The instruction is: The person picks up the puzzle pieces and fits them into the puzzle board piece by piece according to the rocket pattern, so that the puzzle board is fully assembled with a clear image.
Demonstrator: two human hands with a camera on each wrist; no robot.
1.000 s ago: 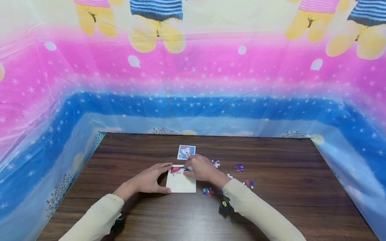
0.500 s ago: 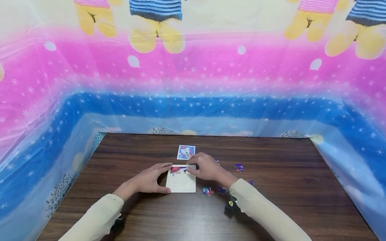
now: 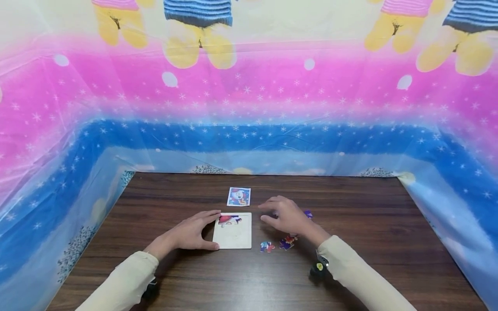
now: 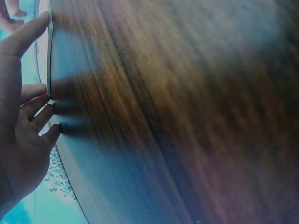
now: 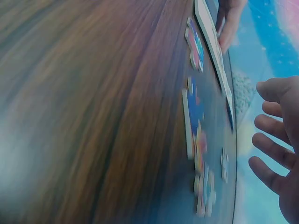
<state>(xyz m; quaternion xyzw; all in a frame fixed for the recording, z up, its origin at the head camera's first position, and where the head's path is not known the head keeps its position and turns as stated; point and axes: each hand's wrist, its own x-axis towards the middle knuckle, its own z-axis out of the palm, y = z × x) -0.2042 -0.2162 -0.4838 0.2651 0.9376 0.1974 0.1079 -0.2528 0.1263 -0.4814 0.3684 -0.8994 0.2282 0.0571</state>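
Observation:
A white square puzzle board [image 3: 232, 235] lies on the table, with a strip of red and purple picture pieces [image 3: 228, 220] set along its top left. My left hand [image 3: 188, 231] holds the board by its left side, thumb at the near corner and fingers at the far corner. My right hand [image 3: 287, 217] hovers right of the board with its fingers spread and nothing between them, as the right wrist view shows. Beneath and near it lie loose jigsaw pieces: a blue and red one [image 3: 266, 246], a purple and red group [image 3: 288, 242], and a purple one [image 3: 308, 214] partly hidden.
A small picture card [image 3: 239, 196] with a white and red figure lies behind the board. The dark wooden table [image 3: 194, 280] ends at a printed pink and blue cloth [image 3: 249, 138] that rises behind it and along both sides. Each wrist wears a small black device.
My right hand has left the top of the board and moved right, over the loose pieces. Its fingers have spread. The left hand stays at the board's left side.

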